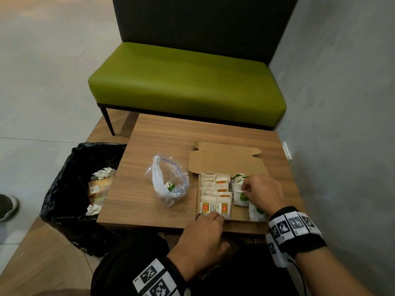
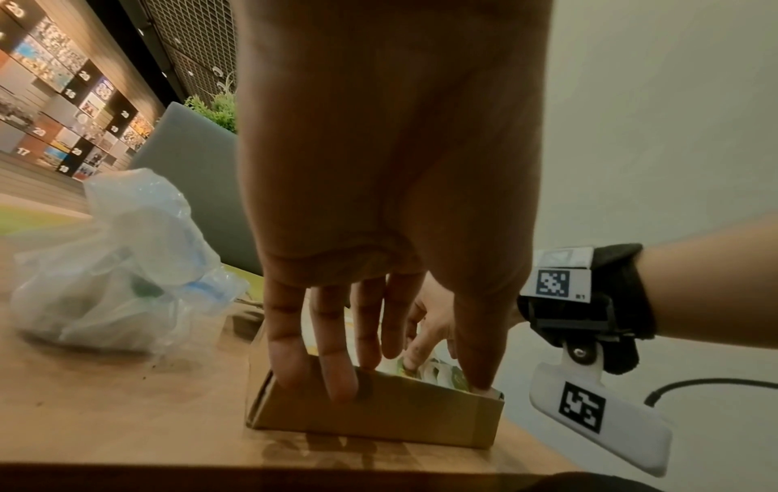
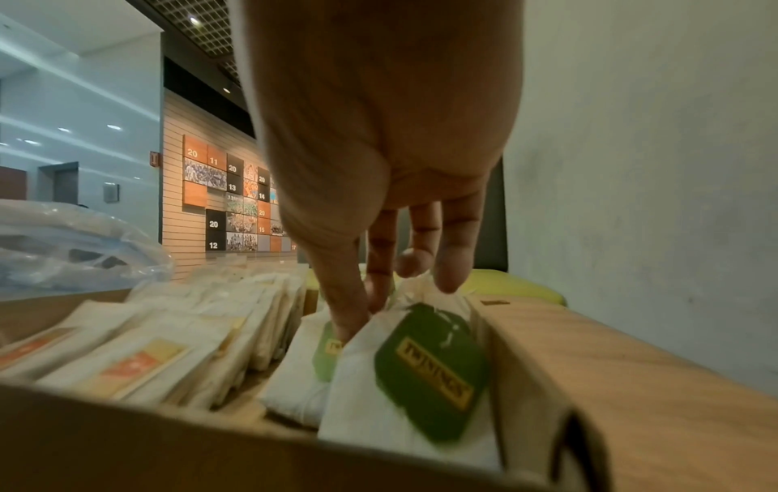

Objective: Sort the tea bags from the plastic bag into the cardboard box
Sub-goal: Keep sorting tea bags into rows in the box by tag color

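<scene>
An open cardboard box [image 1: 226,163] lies on the wooden table [image 1: 160,135]. Orange-tagged tea bags [image 1: 215,193] stand in rows in its left part, and green-tagged ones fill the right. My right hand [image 1: 245,189] reaches into the right part. Its thumb and forefinger pinch the top of a green-tagged tea bag [image 3: 421,382], as the right wrist view shows [image 3: 362,309]. My left hand [image 2: 379,369] lays straight fingers over the box's front wall [image 2: 379,409] near the left corner. The clear plastic bag [image 1: 168,184], with a few tea bags inside, sits left of the box.
A bin lined with a black bag [image 1: 70,189] and holding rubbish stands against the table's left edge. A green bench [image 1: 186,82] is behind the table and a grey wall [image 1: 342,124] runs along the right. A shoe [image 1: 6,206] shows at far left.
</scene>
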{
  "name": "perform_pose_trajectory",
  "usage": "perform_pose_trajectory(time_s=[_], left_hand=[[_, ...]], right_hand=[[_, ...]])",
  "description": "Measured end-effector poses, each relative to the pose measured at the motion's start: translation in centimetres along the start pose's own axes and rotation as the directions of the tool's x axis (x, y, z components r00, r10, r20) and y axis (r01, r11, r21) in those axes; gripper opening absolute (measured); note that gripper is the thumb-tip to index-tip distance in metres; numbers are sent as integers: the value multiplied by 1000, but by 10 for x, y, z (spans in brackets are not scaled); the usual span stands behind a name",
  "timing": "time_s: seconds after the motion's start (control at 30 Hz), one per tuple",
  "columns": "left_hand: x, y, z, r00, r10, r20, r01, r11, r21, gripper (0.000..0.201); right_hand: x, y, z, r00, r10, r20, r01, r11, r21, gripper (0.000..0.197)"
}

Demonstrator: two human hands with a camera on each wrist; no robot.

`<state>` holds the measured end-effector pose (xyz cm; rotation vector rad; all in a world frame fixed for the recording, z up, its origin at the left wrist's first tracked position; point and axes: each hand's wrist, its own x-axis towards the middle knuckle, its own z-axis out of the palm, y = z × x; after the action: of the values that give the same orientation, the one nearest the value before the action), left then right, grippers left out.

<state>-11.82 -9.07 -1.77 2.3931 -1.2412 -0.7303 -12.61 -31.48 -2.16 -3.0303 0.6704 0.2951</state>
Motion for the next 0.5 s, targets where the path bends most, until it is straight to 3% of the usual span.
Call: perform_pose_trajectory(time_s=[0.17, 0.27, 0.33, 0.4, 0.5], left_hand=[[-2, 3, -8, 1000, 9, -27, -9, 1000, -2, 53], [-5, 1, -21, 987, -30, -155, 26, 999, -27, 46], [-7, -9, -40, 933, -110, -343, 107, 994, -29, 37], [-6, -25, -62, 845, -213, -491, 231, 973, -25, 33], [1, -57, -84, 770, -406, -492, 444, 895, -44, 39]], right_hand=[[-6, -3, -1, 999, -4, -48, 4, 1000, -18, 24], [-9, -3, -5, 998, 7, -59, -6, 1000, 22, 25], [-14, -2, -10, 996, 11, -83, -5, 998, 65, 21], [-22, -2, -16, 992, 10, -123, 2, 995, 95, 20], [-39, -10, -23, 981, -10, -193, 37, 989, 140, 19]])
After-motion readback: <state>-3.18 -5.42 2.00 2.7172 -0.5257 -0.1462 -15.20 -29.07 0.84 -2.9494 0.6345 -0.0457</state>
